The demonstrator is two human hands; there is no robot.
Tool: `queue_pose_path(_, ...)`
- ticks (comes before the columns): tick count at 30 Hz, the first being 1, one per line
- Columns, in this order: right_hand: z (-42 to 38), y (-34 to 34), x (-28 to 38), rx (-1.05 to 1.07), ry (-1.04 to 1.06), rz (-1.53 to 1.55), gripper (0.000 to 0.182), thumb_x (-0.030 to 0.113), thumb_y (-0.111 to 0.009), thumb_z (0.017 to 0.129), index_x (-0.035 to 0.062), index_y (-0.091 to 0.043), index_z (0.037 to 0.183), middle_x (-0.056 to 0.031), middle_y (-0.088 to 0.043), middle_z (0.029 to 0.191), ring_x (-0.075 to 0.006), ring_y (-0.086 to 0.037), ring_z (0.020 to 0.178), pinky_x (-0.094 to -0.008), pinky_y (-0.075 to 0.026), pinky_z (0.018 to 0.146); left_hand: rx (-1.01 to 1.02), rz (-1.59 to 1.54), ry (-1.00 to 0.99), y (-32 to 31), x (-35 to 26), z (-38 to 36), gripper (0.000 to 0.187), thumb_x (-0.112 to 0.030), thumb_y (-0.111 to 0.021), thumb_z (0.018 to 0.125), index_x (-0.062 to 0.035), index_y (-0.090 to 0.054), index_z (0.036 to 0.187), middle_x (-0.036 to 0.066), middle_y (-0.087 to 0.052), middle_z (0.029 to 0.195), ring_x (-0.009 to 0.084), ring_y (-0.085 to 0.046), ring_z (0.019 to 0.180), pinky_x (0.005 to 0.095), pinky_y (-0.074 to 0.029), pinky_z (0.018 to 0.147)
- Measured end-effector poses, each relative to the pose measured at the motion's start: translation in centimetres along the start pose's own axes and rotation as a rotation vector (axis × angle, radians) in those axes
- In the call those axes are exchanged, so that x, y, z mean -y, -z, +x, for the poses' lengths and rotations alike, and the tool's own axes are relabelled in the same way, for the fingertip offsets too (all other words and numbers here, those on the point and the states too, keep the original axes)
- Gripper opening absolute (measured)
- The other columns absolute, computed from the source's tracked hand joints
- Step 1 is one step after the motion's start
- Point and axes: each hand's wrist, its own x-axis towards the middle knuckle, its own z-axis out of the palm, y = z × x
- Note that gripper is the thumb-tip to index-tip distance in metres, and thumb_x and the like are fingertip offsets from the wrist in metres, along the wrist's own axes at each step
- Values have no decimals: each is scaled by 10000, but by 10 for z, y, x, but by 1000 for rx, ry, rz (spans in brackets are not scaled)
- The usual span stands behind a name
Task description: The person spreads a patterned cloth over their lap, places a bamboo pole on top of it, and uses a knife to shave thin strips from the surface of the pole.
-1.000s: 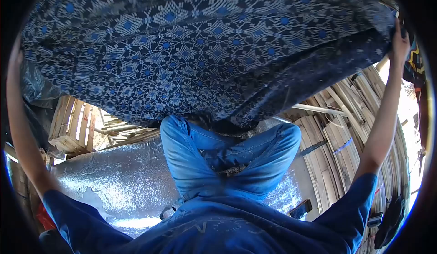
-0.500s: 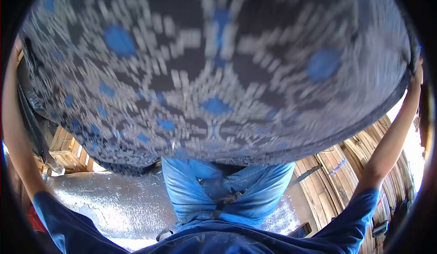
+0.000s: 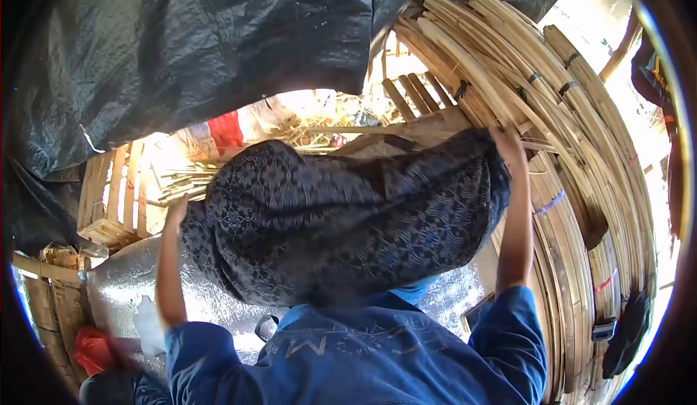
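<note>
A large dark cloth (image 3: 348, 223) with a grey and blue pattern hangs in folds between my two hands, across my lap. My left hand (image 3: 177, 212) grips its left edge, the fingers partly hidden by the fabric. At the upper right corner, my right hand (image 3: 508, 146) is closed on the other end. The cloth sags in the middle and covers most of my legs.
Tied bundles of split bamboo strips (image 3: 581, 136) curve along the right side. A black plastic sheet (image 3: 218, 49) hangs ahead. A wooden crate (image 3: 112, 194) stands at the left, near a shiny silver mat (image 3: 120, 281) and a red item (image 3: 94, 350).
The cloth has dropped from high in front of me, where it was spread wide, to lap level. Both hands have come down and closer together, still holding it.
</note>
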Motion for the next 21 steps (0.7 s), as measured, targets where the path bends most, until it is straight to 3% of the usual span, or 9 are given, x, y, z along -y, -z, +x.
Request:
queue_pose_path(1, -14, -13, -5, 55, 40, -40, 679, 522, -614, 894, 0, -514, 1317, -285, -600, 1232, -396, -566, 1181, -427, -429, 990, -235, 321, -131, -25, -5, -26, 562, -393, -502, 990, 46, -471, 1341, 253, -540, 1317, 346, -519, 1236, 420, -404, 1037)
queue_pose_path(3, -59, -14, 21, 107, 10, -136, 715, 547, -584, 905, 29, -449, 1378, -281, -522, 1329, -409, -444, 1306, -446, -368, 1064, -223, 397, -341, -51, -10, -68, 649, -472, -491, 984, -7, -375, 1422, 292, -381, 1440, 416, -362, 1357, 455, -345, 1087)
queue_pose_path(5, -98, -10, 45, 116, 101, -228, 696, 539, -578, 913, 64, -438, 1402, -261, -450, 1402, -407, -385, 1350, -453, -350, 1081, -297, 372, -595, -81, -32, -114, 577, -481, -470, 992, -48, -428, 1371, 234, -457, 1355, 418, -464, 1264, 469, -398, 1038)
queue_pose_path(10, -153, -48, 53, 63, 159, -258, 637, 503, -548, 946, 111, -422, 1431, -239, -354, 1470, -436, -346, 1360, -474, -328, 1094, 192, 457, -1163, -180, -99, -216, 620, -421, -674, 849, -87, -508, 1345, 184, -438, 1429, 382, -363, 1355, 581, -204, 1132)
queue_pose_path(14, -179, -43, 11, -99, -62, -42, 622, 481, -454, 1000, 81, -367, 1467, -234, -355, 1474, -398, -341, 1382, -464, -306, 1106, 250, 695, -1121, -218, -66, -223, 706, -510, -591, 876, -141, -422, 1454, 164, -345, 1520, 353, -256, 1438, 604, -64, 1154)
queue_pose_path(17, -221, -50, 9, -107, -236, 181, 658, 481, -400, 1019, 32, -312, 1491, -235, -462, 1384, -365, -424, 1315, -445, -291, 1114, 135, 519, -969, -229, -80, -225, 716, -529, -551, 899, -140, -388, 1477, 155, -289, 1556, 368, -227, 1448, 638, -42, 1139)
queue_pose_path(18, -238, -60, -37, -170, -295, 1, 558, 432, -406, 1025, 2, -445, 1378, -243, -578, 1187, -339, -562, 1129, -441, -411, 1004, 148, 443, -996, -235, -96, -227, 723, -549, -507, 917, -143, -359, 1496, 155, -242, 1577, 382, -203, 1456, 675, -21, 1116)
queue_pose_path(19, -241, -48, -43, -170, -301, -7, 558, 432, -406, 1025, 2, -445, 1378, -243, -578, 1187, -339, -562, 1129, -441, -411, 1004, 159, 441, -994, -252, -108, -230, 723, -549, -507, 917, -143, -359, 1496, 155, -242, 1577, 382, -203, 1456, 675, -21, 1116)
queue_pose_path(21, -243, -23, -44, 68, -431, -183, 422, 376, -441, 1018, -8, -544, 1159, -207, -625, 1007, -310, -635, 880, -440, -499, 790, 287, 393, -1213, -283, -127, -237, 752, -570, -524, 899, -149, -353, 1499, 155, -222, 1583, 375, -168, 1467, 703, -18, 1102)
